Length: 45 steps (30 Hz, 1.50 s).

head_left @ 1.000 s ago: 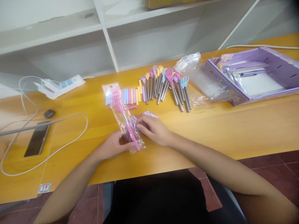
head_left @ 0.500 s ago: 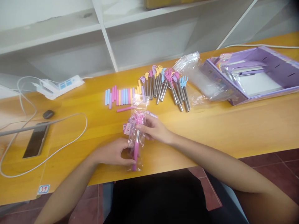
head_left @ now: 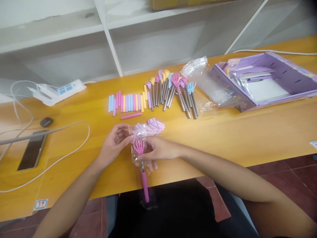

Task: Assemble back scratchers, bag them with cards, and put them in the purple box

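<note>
A pink hand-shaped scratcher (head_left: 145, 185) with a metal shaft and pink handle lies inside a clear plastic bag (head_left: 148, 203). My right hand (head_left: 159, 149) pinches it below the pink head. Beside the bag's upper end is my left hand (head_left: 119, 142), its thumb and fingertips closed at the film's edge. Small printed cards (head_left: 156, 126) lie fanned just beyond the hands. Coloured tubes (head_left: 130, 102) stand in a row farther back, with a single pink tube (head_left: 131, 115) crosswise in front. Several scratchers (head_left: 170, 89) without handle sleeves are piled to their right.
Clear plastic bags (head_left: 210, 82) lie beside a purple box (head_left: 247, 102) at the right. A phone (head_left: 33, 150), a small black object (head_left: 46, 122), a power strip (head_left: 59, 92) and white cables (head_left: 86, 138) are at the left. Shelving (head_left: 74, 53) stands behind.
The bagged scratcher has moved toward my body, its handle now past the table edge. My left hand has gone from the handle up to the bag's upper end.
</note>
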### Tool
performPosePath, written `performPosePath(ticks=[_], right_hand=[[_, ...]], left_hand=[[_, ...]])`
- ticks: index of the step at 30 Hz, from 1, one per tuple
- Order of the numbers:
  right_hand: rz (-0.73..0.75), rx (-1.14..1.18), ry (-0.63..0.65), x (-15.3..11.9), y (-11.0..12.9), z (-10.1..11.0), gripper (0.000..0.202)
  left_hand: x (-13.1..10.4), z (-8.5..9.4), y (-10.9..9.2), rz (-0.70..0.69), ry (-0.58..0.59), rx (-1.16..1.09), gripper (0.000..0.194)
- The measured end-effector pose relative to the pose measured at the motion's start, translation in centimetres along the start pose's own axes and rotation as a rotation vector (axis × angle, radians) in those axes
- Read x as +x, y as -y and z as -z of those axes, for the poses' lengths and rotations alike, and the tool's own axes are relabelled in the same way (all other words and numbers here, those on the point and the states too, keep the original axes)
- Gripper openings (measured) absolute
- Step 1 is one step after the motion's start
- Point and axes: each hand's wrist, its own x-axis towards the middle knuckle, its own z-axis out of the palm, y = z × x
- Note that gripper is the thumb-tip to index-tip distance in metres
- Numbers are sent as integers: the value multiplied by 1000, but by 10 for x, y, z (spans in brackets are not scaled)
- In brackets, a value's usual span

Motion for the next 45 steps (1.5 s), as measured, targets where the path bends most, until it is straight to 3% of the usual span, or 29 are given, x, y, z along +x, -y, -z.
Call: performPosePath(ticks=[4, 6, 9, 13, 16, 21, 27, 31, 38, 42, 45], right_hand=[[-37, -8, 35, 2, -4, 6, 70], [9, -33, -21, 4, -6, 13, 63], [168, -172, -271, 4, -6, 24, 42], [424, -745, -674, 4, -8, 35, 23], [462, -1102, -800, 5, -11, 38, 18], [370, -1226, -838, 10, -22, 41, 44], [311, -1243, -797, 10, -23, 45, 40], [365, -1288, -802, 10, -17, 40, 45], [407, -1478, -728, 13, -21, 40, 29], [380, -1443, -735, 14, -23, 43, 22], [376, -1374, -745, 16, -23, 43, 18]], left_hand=[[-1, -2, 0, -27, -14, 46, 31], [-1, -2, 0, -37, -26, 65, 27], [-1, -2, 1, -25, -46, 79, 29], [0, 0, 0, -8, -84, 106, 30], [0, -1, -3, 16, -112, 137, 32], [-1, -1, -8, 77, -98, 180, 32], [-2, 0, -4, 97, -83, 170, 34], [-3, 0, -3, 76, -96, 188, 32], [-4, -2, -1, 39, -103, 187, 26], [-4, 0, -1, 16, -123, 269, 25], [-2, 3, -4, -64, -67, 388, 29]])
